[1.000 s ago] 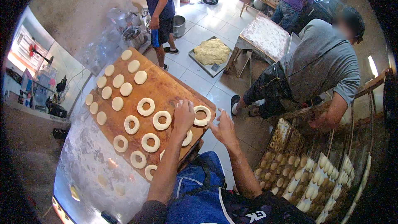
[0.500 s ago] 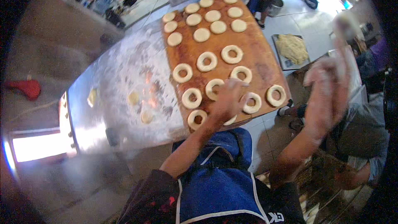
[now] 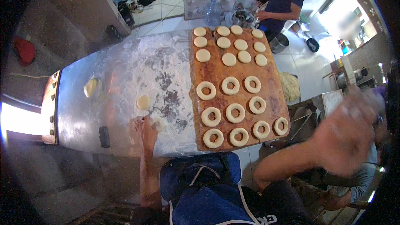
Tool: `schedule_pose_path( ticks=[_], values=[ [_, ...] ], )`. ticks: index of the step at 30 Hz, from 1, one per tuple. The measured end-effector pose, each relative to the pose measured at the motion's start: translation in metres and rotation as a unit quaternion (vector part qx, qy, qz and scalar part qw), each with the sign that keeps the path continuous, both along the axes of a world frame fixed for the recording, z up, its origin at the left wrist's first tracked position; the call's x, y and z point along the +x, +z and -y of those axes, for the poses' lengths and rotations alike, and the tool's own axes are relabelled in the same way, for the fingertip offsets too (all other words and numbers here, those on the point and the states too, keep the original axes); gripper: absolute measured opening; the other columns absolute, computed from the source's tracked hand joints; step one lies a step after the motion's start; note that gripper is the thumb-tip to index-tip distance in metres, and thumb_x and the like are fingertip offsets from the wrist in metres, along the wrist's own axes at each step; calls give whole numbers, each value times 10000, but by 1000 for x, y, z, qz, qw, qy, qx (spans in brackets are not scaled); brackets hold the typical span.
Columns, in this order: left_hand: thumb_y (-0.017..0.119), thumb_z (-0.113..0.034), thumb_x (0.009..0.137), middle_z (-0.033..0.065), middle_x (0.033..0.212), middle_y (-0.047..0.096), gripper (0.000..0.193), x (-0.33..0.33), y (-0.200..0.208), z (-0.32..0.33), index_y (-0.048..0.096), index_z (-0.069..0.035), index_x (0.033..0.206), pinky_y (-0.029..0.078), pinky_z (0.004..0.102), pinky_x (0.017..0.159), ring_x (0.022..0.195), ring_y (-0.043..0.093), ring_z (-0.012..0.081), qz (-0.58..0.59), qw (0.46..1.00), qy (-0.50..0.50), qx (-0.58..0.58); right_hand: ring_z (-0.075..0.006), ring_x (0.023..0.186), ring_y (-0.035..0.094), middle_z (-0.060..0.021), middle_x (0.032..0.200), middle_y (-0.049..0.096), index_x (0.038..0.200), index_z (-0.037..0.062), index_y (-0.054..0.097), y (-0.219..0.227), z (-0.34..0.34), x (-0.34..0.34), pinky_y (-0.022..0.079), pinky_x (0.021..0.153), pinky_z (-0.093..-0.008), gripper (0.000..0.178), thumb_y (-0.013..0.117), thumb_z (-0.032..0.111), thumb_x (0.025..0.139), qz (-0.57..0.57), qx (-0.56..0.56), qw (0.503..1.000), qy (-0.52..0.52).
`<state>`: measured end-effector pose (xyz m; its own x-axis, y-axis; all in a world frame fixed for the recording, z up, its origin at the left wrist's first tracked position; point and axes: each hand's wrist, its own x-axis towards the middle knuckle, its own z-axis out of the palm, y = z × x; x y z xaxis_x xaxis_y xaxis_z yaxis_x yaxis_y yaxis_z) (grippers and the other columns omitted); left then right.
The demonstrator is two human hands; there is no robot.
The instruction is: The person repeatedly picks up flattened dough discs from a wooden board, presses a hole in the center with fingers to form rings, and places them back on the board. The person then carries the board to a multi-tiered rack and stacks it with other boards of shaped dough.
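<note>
Flour (image 3: 154,54) is whitening part of a metal table (image 3: 121,87), clock positions being read from the centre of the view. At 8 o'clock the left hand (image 3: 146,133) is reaching down to the table, its fingers meeting the edge of a disc (image 3: 158,125); whether they are gripping it cannot be told. A second disc (image 3: 143,102) is lying at 9 o'clock, with a lump (image 3: 90,87) resting farther out. Past 3 o'clock the right hand (image 3: 348,135) is hovering raised and blurred, well apart from the dough; its grip cannot be told. Toward 2 o'clock a board (image 3: 220,71) is bearing ten rings (image 3: 228,113) on its near half and twelve pale rounds (image 3: 223,42) beyond. Between 1 and 2 o'clock a co-worker (image 3: 287,2) is standing.
</note>
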<state>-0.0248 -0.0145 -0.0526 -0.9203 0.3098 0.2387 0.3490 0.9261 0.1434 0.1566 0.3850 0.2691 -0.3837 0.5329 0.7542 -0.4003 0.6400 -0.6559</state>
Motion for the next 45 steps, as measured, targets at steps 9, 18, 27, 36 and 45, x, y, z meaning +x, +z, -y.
schedule_pose_path(
  ticks=[9, 18, 27, 36, 45],
  values=[
    [656, -172, 915, 102, 912, 650, 329, -5, 16, -1, 553, 2, 1174, 534, 309, 734, 869, 640, 164, 213, 828, -20, 518, -151, 855, 637, -96, 939, 681, 1176, -24, 594, -221, 201, -137, 511, 740, -338, 321, 626, 162, 917, 401, -23, 877, 264],
    [659, -126, 879, 163, 941, 683, 285, -8, 20, 25, 638, 63, 1091, 530, 355, 754, 846, 672, 266, 282, 834, -26, 474, -253, 978, 657, -173, 1055, 687, 1170, -25, 598, -296, 255, -151, 516, 842, -404, 460, 761, 192, 799, 516, -169, 803, 244],
    [669, -125, 867, 179, 986, 640, 301, -9, 11, 23, 604, 41, 1109, 519, 416, 736, 896, 645, 304, 279, 859, -39, 427, -258, 825, 648, -111, 807, 643, 903, 27, 519, -264, 241, -168, 509, 723, -395, 339, 789, 143, 733, 569, 56, 809, 137],
    [660, -171, 905, 122, 876, 643, 260, -12, 69, -15, 618, 36, 1056, 523, 348, 695, 800, 620, 181, 299, 802, -128, 501, -196, 841, 653, -117, 921, 640, 1085, -3, 527, -245, 236, -137, 536, 741, -338, 392, 762, 79, 782, 368, -244, 870, 218],
    [617, -32, 914, 52, 913, 600, 236, -6, 64, -51, 491, -38, 1114, 484, 314, 658, 818, 576, 148, 437, 498, -35, 748, -170, 913, 599, -110, 1054, 592, 1262, 46, 468, -226, 217, -123, 516, 757, -313, 516, 691, 19, 797, 357, -245, 854, 290]
  ],
)
